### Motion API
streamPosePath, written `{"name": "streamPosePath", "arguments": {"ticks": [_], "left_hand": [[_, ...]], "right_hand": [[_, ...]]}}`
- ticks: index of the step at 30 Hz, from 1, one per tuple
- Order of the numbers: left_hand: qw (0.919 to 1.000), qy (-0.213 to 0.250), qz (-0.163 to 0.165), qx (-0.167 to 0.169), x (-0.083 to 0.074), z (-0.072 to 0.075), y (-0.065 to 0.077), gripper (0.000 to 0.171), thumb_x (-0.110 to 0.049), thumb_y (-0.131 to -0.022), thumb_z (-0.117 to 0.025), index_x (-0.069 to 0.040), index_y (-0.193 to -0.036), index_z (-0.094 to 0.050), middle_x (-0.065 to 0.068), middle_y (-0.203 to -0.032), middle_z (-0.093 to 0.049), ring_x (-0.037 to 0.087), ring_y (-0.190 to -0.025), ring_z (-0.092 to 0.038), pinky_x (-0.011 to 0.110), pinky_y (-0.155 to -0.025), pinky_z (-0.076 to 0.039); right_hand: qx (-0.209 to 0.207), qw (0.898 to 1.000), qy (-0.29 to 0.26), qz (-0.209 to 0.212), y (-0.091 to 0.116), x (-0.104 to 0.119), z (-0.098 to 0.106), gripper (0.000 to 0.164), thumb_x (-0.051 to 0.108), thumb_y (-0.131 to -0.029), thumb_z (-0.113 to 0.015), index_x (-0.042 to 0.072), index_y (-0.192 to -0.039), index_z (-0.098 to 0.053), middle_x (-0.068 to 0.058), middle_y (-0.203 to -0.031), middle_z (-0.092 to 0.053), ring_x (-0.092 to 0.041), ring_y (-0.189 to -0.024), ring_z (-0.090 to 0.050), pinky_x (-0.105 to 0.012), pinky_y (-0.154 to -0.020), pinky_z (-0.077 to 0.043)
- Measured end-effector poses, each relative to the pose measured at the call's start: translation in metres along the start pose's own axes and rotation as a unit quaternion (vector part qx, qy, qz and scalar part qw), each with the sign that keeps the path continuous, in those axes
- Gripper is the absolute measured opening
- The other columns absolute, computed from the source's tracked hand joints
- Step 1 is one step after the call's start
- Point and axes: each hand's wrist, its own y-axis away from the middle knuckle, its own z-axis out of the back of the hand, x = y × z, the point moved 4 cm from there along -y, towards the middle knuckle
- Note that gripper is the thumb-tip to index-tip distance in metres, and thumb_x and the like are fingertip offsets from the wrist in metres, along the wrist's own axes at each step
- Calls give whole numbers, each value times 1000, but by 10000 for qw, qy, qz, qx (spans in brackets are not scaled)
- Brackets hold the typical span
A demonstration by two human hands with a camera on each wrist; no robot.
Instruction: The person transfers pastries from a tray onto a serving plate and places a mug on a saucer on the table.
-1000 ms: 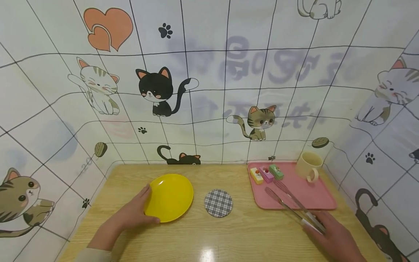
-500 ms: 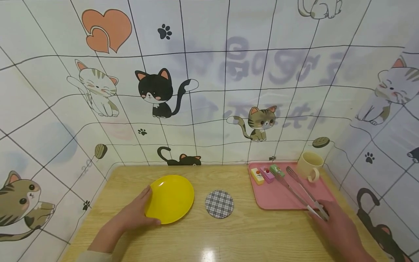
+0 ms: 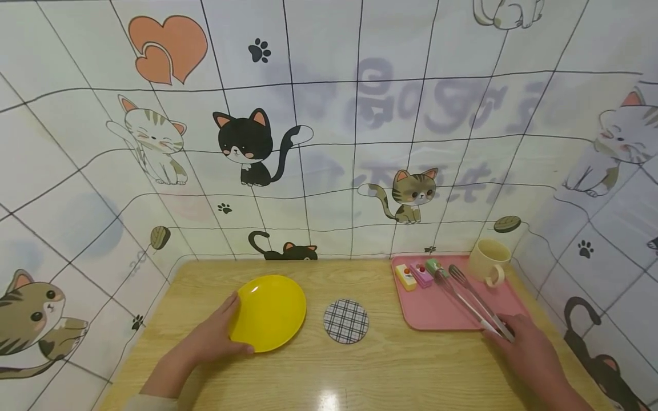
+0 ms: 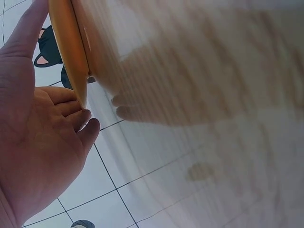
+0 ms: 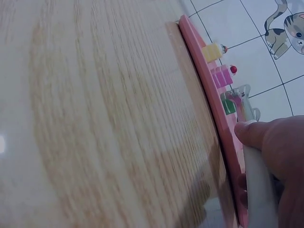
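In the head view, my left hand (image 3: 213,337) holds the left rim of a round yellow plate (image 3: 269,314), thumb at its near edge. In the left wrist view the fingers curl at the plate's rim (image 4: 71,52). My right hand (image 3: 532,354) grips metal tongs with pale handles (image 3: 477,298), their arms spread apart. One tong tip overlaps the small green toy cake (image 3: 433,265); the other lies to its right, over the pink tray (image 3: 426,311). A yellow toy cake (image 3: 405,278) and a pink-purple one (image 3: 422,276) sit beside the green cake.
A cream mug (image 3: 483,261) stands at the tray's back right corner. Between plate and tray lies a round checked coaster (image 3: 346,321) on the wooden table (image 3: 329,371). A cat-print tiled wall covering (image 3: 329,142) encloses the back and sides.
The tongs have moved forward over the tray to the green cake, their arms spreading and then drawing slightly closer. My left hand stays at the plate.
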Motion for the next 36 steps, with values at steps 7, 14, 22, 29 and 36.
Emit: {"name": "streamPosePath", "arguments": {"ticks": [7,14,22,29,36], "left_hand": [[10000,5,15,2,-3,2,1,141,-64,-75,-97,9,-171,-24,29,-181,-14,53,-163,-25,67,-129,-28],[10000,40,24,13,-3,2,4,141,-62,-76,-98,10,-171,-23,30,-180,-14,54,-162,-25,68,-128,-29],[10000,10,-36,-5,-4,1,1,140,-63,-77,-97,8,-172,-22,30,-181,-13,53,-163,-24,67,-129,-28],[10000,12,-69,36,0,1,1,141,-64,-78,-95,10,-171,-20,31,-180,-10,55,-163,-22,68,-129,-27],[9999,13,-105,46,1,1,0,141,-64,-77,-96,9,-172,-20,32,-180,-10,56,-162,-23,68,-128,-27]], "right_hand": [[149,9999,-9,-36,-2,-1,-2,54,35,-98,-85,-9,-128,-72,-4,-92,-63,-19,-78,-53,-39,-66,-45],[185,9998,-23,65,-5,3,-5,51,34,-97,-87,-8,-124,-75,-5,-94,-67,-20,-80,-58,-43,-69,-51],[91,9999,-3,85,-4,7,-2,41,30,-98,-85,-5,-119,-78,-3,-94,-71,-19,-82,-63,-43,-69,-52],[-122,9996,-136,218,-3,11,-5,31,23,-95,-88,-2,-112,-81,-3,-92,-72,-21,-81,-66,-45,-70,-54],[-418,9990,-163,76,2,10,-6,32,24,-96,-88,-3,-112,-79,-2,-89,-70,-19,-76,-62,-42,-65,-50]]}}
